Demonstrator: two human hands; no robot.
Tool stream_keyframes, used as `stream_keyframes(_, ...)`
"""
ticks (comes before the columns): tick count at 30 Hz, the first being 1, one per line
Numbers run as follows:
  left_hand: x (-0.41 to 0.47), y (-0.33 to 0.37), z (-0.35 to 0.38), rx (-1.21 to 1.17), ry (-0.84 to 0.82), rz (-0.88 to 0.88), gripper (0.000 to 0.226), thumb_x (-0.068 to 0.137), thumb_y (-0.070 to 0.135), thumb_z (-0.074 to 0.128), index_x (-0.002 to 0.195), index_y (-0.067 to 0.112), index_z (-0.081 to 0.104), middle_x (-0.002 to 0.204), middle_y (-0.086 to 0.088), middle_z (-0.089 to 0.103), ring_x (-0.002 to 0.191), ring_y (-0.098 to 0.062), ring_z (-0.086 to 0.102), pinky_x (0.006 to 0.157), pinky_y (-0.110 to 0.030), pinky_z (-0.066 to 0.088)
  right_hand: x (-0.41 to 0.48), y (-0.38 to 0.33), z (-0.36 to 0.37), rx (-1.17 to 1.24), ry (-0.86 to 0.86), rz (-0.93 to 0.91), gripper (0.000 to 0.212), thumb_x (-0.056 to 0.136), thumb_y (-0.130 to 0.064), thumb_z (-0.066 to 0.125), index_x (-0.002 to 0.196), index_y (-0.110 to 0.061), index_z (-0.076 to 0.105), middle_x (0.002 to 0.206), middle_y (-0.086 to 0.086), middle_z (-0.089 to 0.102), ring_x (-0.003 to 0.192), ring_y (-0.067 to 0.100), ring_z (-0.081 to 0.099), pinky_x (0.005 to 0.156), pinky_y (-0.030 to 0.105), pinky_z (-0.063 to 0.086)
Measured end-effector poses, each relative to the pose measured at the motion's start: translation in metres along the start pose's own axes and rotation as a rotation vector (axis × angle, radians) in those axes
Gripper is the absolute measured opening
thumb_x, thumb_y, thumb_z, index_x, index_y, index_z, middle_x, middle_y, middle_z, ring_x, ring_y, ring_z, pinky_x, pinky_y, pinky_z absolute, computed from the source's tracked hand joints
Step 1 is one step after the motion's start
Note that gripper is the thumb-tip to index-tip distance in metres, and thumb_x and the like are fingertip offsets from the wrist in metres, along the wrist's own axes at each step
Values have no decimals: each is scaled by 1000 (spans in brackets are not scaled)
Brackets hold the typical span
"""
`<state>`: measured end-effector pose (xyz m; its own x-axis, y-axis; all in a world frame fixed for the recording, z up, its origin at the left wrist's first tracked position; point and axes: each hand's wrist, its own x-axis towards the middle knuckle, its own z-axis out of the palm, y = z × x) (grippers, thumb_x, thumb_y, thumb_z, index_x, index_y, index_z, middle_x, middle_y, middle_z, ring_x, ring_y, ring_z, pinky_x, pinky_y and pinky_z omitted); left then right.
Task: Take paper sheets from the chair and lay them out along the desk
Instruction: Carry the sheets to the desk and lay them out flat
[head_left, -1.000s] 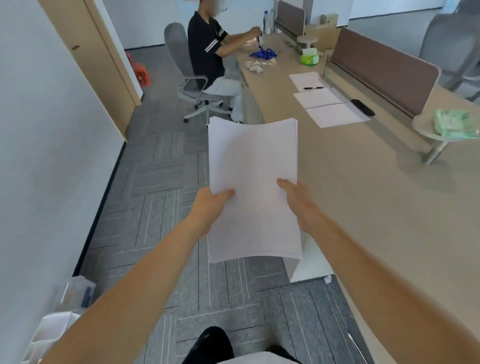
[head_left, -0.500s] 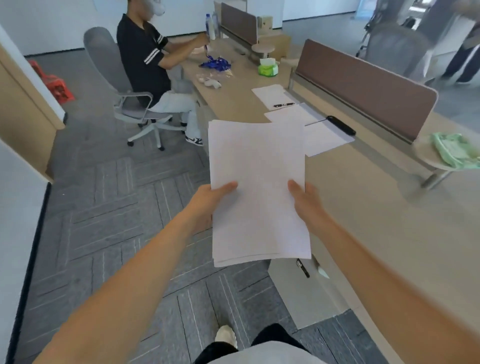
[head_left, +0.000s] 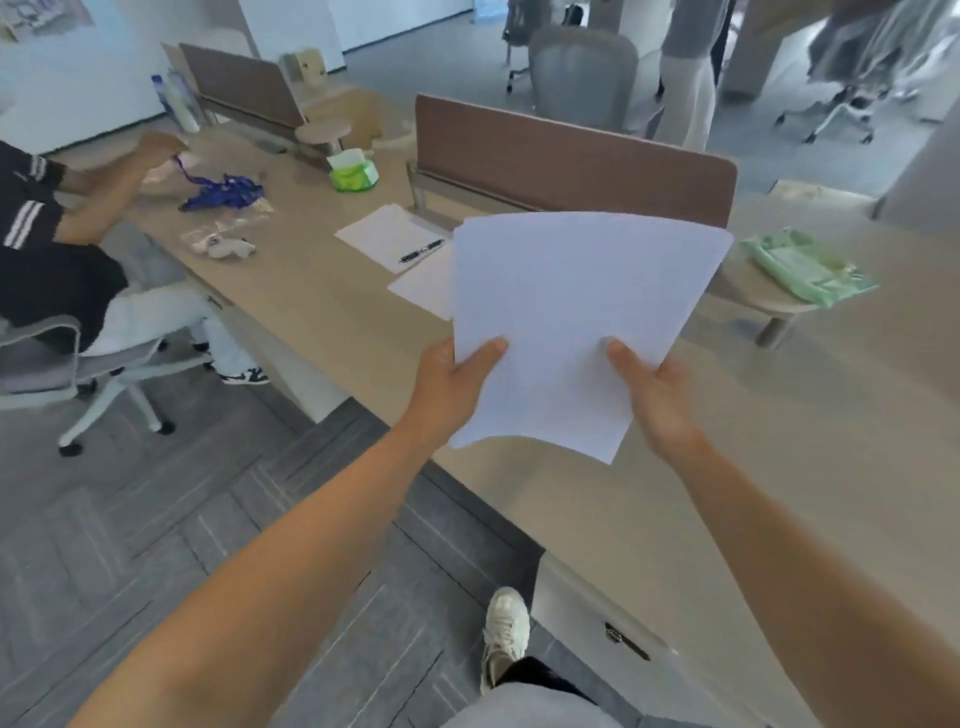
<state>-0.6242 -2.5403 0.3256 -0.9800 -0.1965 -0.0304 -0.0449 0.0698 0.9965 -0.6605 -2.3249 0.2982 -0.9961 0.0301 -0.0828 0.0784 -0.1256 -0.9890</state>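
- White paper sheets (head_left: 571, 312), a slightly fanned stack, are held up in the middle of the frame, over the near edge of the pale wooden bench (head_left: 779, 467).
- The left grip (head_left: 452, 384) pinches the stack's lower left edge, thumb on top; its fingers are hidden under the paper.
- The right grip (head_left: 654, 395) pinches the lower right edge the same way.
- Up and left of the stack, two single sheets lie flat on the bench. The far sheet (head_left: 379, 234) has a black pen (head_left: 422, 250) on it, and the near sheet (head_left: 426, 286) is partly hidden behind the stack.
- A brown divider panel (head_left: 571, 161) stands upright behind the stack.
- At the right of the frame, a green packet (head_left: 805, 265) rests on a small round shelf (head_left: 753, 299).
- Toward the upper left, a green tissue box (head_left: 353, 174) and a tangled blue cord (head_left: 223, 192) sit on the bench, and a seated person (head_left: 47, 260) is at the far left edge.
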Motion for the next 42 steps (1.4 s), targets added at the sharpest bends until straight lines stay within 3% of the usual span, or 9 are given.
stream_keyframes(5,87,-18,22,40,-187,-101,16,81,12,81,93,21,74,92,11,76,91,-7,72,80,-28,58,53,9,-27,-122,54,-35,4,89,-20,71,93,-21,73,88,-5,76,78,12,71,71,25,54)
stream_keyframes(8,107,-37,35,24,-216,-204,30,69,19,88,96,16,76,98,3,77,96,-15,72,86,-37,57,67,32,-32,-233,61,42,16,79,-18,82,88,-9,74,87,6,76,82,16,72,68,39,54)
stream_keyframes(11,119,-48,52,17,-259,-189,15,73,17,84,83,27,80,89,8,77,84,-12,70,79,-31,53,77,40,-30,-161,160,57,12,79,-10,81,90,-13,77,92,5,77,88,22,74,74,37,55)
stream_keyframes(14,140,-43,55,56,-314,-139,26,78,13,81,70,37,79,73,14,72,69,-6,62,67,-23,47,83,34,-29,-92,238,17,14,74,-13,83,86,-19,78,93,4,76,88,23,73,73,36,58)
stream_keyframes(17,159,-41,43,66,-409,-139,8,76,19,83,78,25,78,79,10,75,71,-8,65,65,-26,49,84,34,-26,-86,238,38,21,71,-18,80,91,-15,75,94,2,76,88,21,72,73,33,59)
stream_keyframes(21,170,-47,31,121,-502,-183,16,77,19,84,88,26,76,86,12,76,80,-5,69,73,-25,52,81,48,-16,-77,229,93,23,72,-9,81,93,-11,73,92,0,76,86,17,71,73,35,54)
stream_keyframes(27,184,-35,37,81,-577,-185,5,79,15,81,81,18,77,70,6,67,65,-9,57,58,-19,42,87,47,-12,-24,296,-8,39,76,-23,80,109,-4,71,111,17,72,103,32,69,83,44,57)
stream_keyframes(34,202,-52,25,169,-652,-222,24,62,31,85,83,30,75,90,-4,74,76,-11,65,68,-33,47,80,63,-13,-184,290,133,33,67,-23,83,97,-10,76,101,9,76,96,25,72,86,48,57)
stream_keyframes(42,212,-46,30,90,-634,-166,18,64,30,84,79,29,74,85,7,75,81,-12,69,75,-27,51,90,51,-5,-100,275,47,26,73,-16,79,96,-6,75,99,11,75,92,23,71,79,39,55)
